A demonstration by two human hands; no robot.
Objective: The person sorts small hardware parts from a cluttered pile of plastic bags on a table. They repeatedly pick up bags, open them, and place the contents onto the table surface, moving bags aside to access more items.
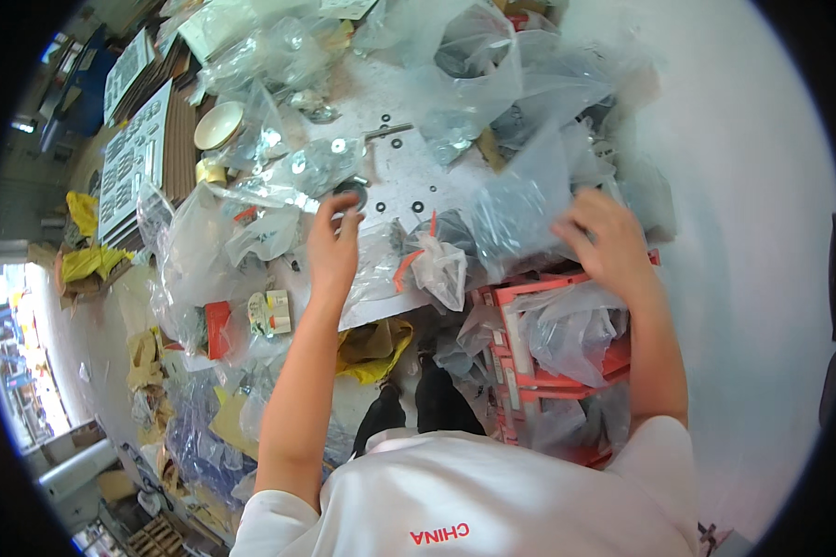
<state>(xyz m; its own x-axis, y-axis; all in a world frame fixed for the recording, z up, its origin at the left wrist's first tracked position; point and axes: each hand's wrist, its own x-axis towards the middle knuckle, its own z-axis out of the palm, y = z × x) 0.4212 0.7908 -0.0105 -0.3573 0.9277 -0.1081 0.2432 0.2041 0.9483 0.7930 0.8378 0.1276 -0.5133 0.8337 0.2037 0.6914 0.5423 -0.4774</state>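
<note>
My left hand is over the left part of the white worktable, its fingers bent and apart beside a dark round piece. Nothing shows clearly between those fingers. To the right, my right hand has loosely bent fingers at the edge of a clear plastic bag; whether they touch it, I cannot tell. Small black rings lie scattered between the hands, with a metal rod farther back. Nearer me is a small knotted clear bag with an orange-red strip.
Many clear bags of parts crowd the table's left and back. Stacked cardboard sheets and a cream bowl stand at the left. Red bins with bags are below my right arm. A yellow bag lies under the table's front edge.
</note>
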